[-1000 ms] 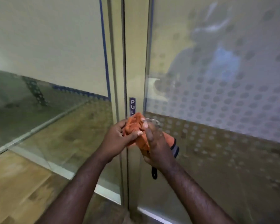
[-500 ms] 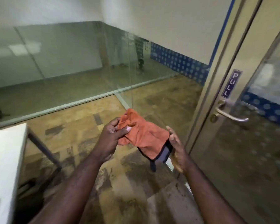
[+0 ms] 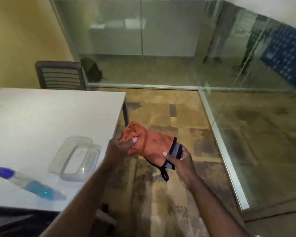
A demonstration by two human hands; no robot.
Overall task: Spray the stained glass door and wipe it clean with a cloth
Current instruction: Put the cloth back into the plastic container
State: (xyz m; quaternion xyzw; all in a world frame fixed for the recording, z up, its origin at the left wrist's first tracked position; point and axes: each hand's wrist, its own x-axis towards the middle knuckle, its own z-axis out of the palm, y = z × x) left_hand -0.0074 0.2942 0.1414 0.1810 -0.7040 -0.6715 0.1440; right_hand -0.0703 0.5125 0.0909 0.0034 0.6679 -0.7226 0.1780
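An orange cloth (image 3: 152, 144) with a grey and black edge is stretched between both hands above the floor, just off the table's right edge. My left hand (image 3: 120, 147) pinches its bunched upper end. My right hand (image 3: 181, 161) grips the grey-edged lower end, where a black loop hangs down. A spray bottle (image 3: 29, 183) with blue liquid and a blue-purple label lies on its side on the white table (image 3: 41, 117) at the left. The glass door is out of view.
A clear plastic container (image 3: 75, 158) sits on the table near its right edge. A dark slatted chair (image 3: 60, 75) stands behind the table by the yellow wall. Glass partition walls (image 3: 246, 134) run along the back and right, and the floor between is wood-patterned.
The view has swung left, away from the door with the PULL sign and handle, to the table. Both hands kept the cloth and now hold it spread apart beside the table.
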